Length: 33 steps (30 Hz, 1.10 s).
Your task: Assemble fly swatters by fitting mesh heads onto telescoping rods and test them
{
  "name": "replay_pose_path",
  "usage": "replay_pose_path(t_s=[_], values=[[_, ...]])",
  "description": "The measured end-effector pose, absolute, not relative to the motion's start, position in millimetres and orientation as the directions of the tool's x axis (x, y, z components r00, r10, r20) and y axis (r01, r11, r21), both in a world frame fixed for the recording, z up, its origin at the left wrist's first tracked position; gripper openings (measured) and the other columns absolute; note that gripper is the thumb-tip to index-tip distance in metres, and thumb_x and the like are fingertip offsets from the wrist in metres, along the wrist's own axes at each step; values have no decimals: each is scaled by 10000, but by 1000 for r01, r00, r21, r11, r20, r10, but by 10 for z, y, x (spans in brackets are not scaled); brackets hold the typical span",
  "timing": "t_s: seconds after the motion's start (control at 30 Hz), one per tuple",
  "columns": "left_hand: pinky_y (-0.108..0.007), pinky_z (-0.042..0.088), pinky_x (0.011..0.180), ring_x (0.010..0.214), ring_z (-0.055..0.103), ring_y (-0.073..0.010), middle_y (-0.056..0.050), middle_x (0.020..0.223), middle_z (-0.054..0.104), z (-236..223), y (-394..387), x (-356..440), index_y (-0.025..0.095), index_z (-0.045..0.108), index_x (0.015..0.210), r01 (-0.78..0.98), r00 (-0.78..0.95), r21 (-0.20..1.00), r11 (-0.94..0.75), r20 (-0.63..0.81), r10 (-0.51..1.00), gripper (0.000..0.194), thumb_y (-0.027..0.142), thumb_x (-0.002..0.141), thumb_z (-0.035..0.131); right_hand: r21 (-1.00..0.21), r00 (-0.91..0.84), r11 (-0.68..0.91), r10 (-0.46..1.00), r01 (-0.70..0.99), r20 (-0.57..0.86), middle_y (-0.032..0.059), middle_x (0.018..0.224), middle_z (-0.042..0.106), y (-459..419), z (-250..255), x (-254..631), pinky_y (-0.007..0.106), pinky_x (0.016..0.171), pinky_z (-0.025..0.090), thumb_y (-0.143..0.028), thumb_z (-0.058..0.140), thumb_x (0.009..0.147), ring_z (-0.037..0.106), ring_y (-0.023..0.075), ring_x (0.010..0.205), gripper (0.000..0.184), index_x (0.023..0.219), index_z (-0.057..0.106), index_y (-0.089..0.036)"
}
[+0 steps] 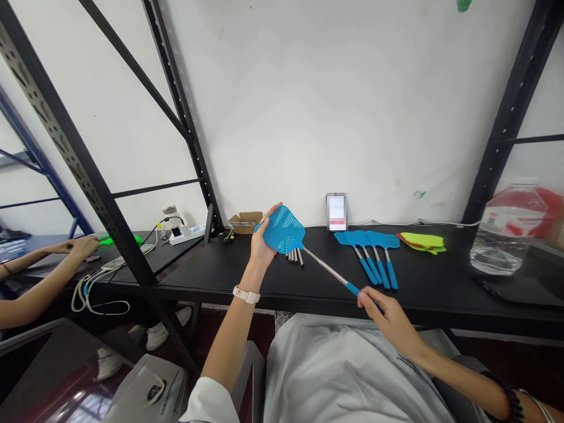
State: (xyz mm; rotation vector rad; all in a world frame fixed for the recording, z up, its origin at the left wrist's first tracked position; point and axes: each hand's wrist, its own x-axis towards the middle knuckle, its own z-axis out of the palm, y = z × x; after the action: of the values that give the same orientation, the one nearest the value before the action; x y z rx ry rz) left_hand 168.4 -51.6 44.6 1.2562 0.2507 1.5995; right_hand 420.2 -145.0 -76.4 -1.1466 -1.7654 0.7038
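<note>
Blue grip of the fly swatter (308, 249) mostly hidden inside the right hand (388, 314); only a short bit shows. Left hand (263, 238) covers part of its head's edge. Label on the small card (336, 211) blurred, unreadable. Water bottle (506, 229) smeared at frame edge (red thing behind it can't be ID'd). Co-worker's arm (39, 258) cut off at left edge.
</note>
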Motion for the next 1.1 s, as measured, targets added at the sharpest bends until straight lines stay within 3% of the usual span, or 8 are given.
replay_pose_path(t_s=[0.23, 0.37, 0.67, 1.1], values=[[-405, 332, 1009, 1228, 388, -250, -41, 1336, 441, 421, -511, 1651, 221, 559, 1129, -556, 93, 703, -444, 583, 807, 342, 287, 804, 476, -816, -173, 423, 906, 395, 386, -37, 560, 267, -1485, -676, 4234, 222, 484, 201, -488, 349, 876, 236, 80, 506, 389, 687, 435, -159], [-408, 345, 998, 1223, 393, -257, -42, 1343, 432, 451, -569, 1672, 222, 558, 1128, -542, 101, 710, -449, 585, 804, 344, 296, 799, 490, -878, -204, 373, 924, 299, 323, -45, 536, 235, -1504, -674, 4246, 216, 460, 185, -519, 343, 870, 206, 73, 489, 414, 686, 428, -158], [-407, 342, 1002, 1239, 372, -255, -44, 1336, 440, 516, -719, 1799, 220, 573, 1112, -577, 121, 697, -426, 588, 800, 345, 269, 772, 536, -995, -354, 79, 930, -53, 93, -83, 506, 135, -1496, -667, 4269, 200, 403, 92, -586, 406, 821, 97, 28, 421, 449, 714, 435, -151], [-419, 318, 1028, 1269, 323, -265, -32, 1343, 433, 629, -889, 1878, 234, 569, 1120, -574, 149, 679, -457, 636, 757, 341, 258, 782, 525, -920, -556, -290, 825, -264, -100, -90, 507, 112, -1541, -504, 4351, 178, 377, 67, -525, 509, 805, 69, 8, 397, 424, 671, 355, -154]])
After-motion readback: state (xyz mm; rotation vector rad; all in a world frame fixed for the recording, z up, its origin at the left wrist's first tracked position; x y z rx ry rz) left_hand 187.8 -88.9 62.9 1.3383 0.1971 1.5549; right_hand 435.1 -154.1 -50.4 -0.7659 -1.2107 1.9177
